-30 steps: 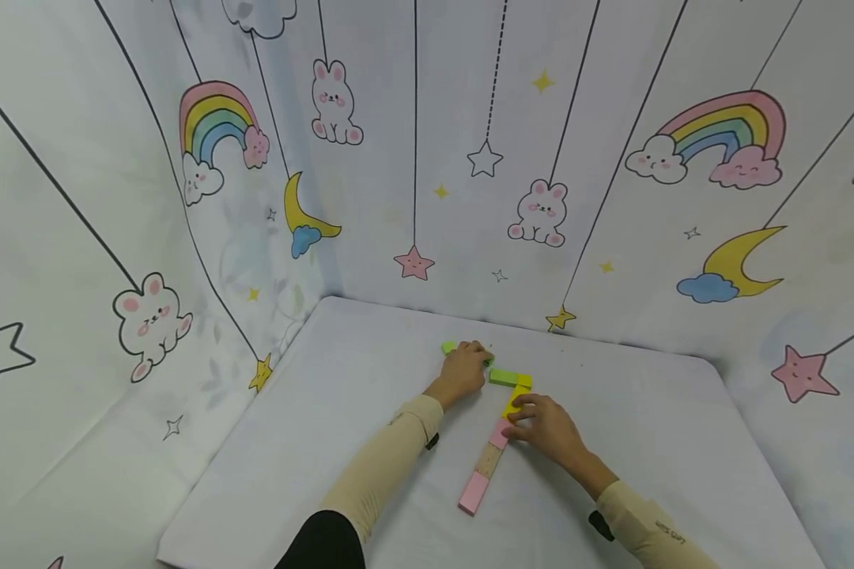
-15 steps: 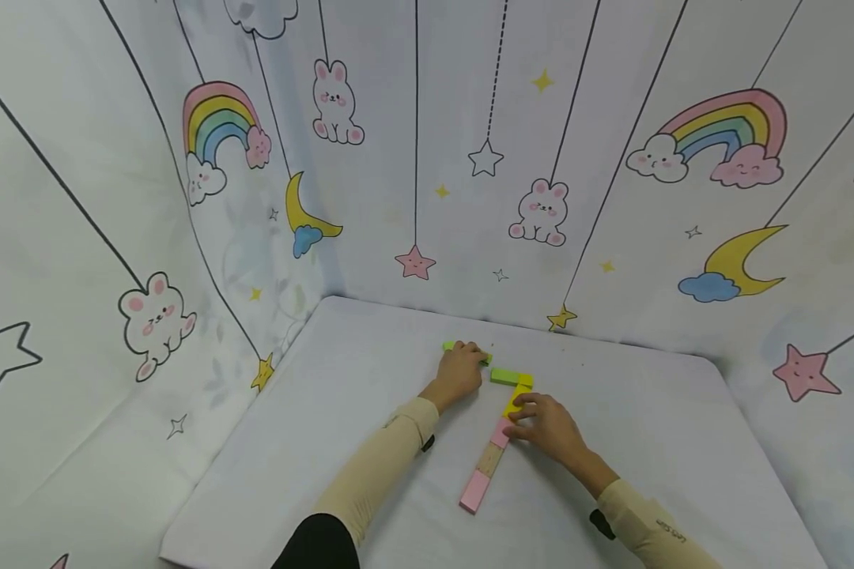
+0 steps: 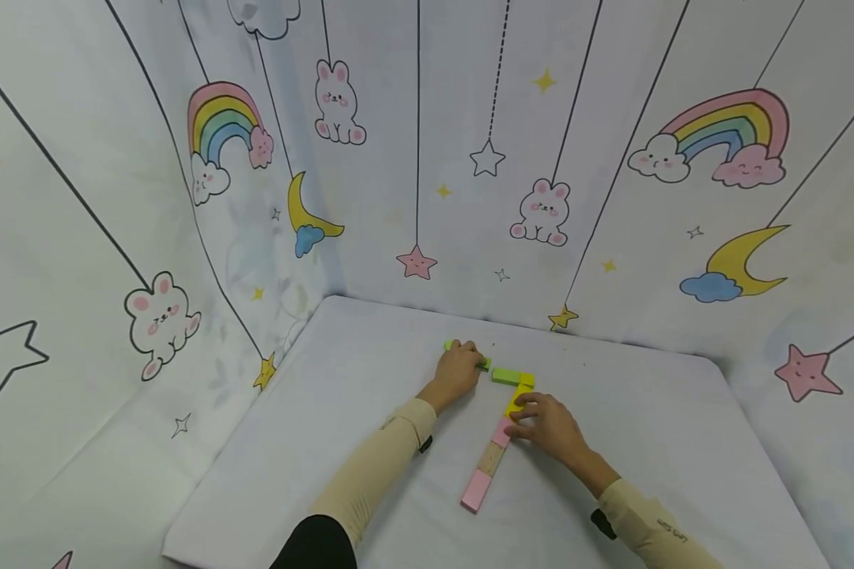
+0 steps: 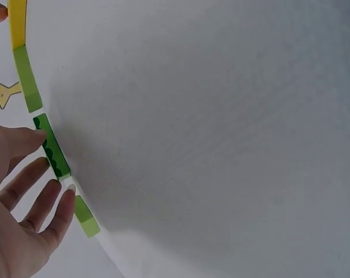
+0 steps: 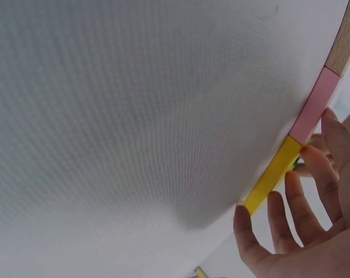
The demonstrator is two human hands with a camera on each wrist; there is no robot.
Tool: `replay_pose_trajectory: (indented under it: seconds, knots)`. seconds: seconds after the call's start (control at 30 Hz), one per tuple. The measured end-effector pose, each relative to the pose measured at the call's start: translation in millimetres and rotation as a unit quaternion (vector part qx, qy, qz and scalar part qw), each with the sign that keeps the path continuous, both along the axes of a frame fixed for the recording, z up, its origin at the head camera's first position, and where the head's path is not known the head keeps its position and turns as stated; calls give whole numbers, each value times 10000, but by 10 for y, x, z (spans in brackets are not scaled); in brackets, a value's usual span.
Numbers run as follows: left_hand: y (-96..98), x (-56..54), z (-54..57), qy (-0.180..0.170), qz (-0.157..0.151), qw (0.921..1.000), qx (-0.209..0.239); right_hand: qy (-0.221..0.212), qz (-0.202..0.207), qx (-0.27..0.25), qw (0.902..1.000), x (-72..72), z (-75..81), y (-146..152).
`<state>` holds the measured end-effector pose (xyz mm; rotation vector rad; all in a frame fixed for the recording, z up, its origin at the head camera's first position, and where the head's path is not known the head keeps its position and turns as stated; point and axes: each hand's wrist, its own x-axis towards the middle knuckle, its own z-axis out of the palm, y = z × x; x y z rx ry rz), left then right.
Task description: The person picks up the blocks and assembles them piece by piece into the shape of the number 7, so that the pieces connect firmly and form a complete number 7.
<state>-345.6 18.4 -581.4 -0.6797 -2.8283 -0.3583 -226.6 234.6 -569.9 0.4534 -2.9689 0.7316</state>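
In the head view my left hand [image 3: 458,370] is at the far part of the table, its fingers at a dark green scalloped block [image 4: 52,145]. The left wrist view shows the thumb against this block's side and fingertips near its far end. A light green block [image 4: 87,218] lies just past the fingertips. Another light green block [image 3: 506,376] meets a yellow block [image 3: 527,380] at a corner. My right hand [image 3: 549,429] rests its fingertips along a long yellow block [image 5: 274,174], with the thumb touching a pink block [image 5: 315,105].
The row runs toward me through a bare wooden block [image 3: 491,459] to a pink end block [image 3: 476,491]. All lie on a white-covered table [image 3: 633,458]. A printed curtain [image 3: 455,118] with rabbits and rainbows stands around its back and left side.
My left hand has shifted slightly left and toward me, and the dark green block under it has moved a little too. The right hand stays in place at the yellow and pink blocks.
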Motion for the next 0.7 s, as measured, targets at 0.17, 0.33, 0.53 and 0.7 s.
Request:
replay_pose_trajectory:
  seconds: [0.17,0.33,0.53,0.7]
  knots:
    - [-10,-6,17,-99,21,9999,38,-49,-43,68,10000,3,11,-6]
    - [-23,9,23,-130,40,9998,138,-120,-84,56,9999,8,22,-14]
    - [-44,16,8,-239,62,9987,445,-75,-55,91,9999,8,17,-13]
    - [-58,12,-2,-330,47,9975,617,-39,-26,54,10000,5,7,-10]
